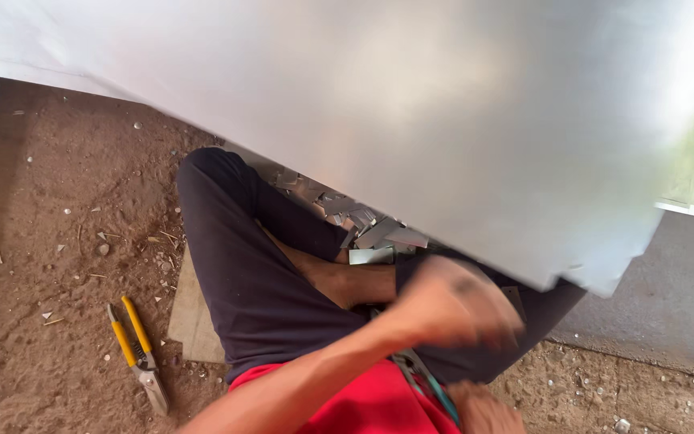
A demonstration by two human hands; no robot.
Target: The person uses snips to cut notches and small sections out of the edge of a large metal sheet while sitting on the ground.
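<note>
A large shiny metal sheet [411,104] fills the upper part of the view and hangs over my crossed legs in dark trousers [251,273]. My left arm reaches across my lap. My left hand [451,309] is motion-blurred with curled fingers, just under the sheet's lower edge; I cannot tell whether it grips anything. At the bottom edge, my right hand [483,411] is only partly in view and closed on the teal-handled snips [427,384] that lie against my red shirt.
Yellow-handled tin snips [138,354] lie on the dirt ground to my left. Several small metal offcuts [363,229] are piled by my foot under the sheet. A flat board [194,317] lies beneath my leg. A concrete slab [668,305] is at the right.
</note>
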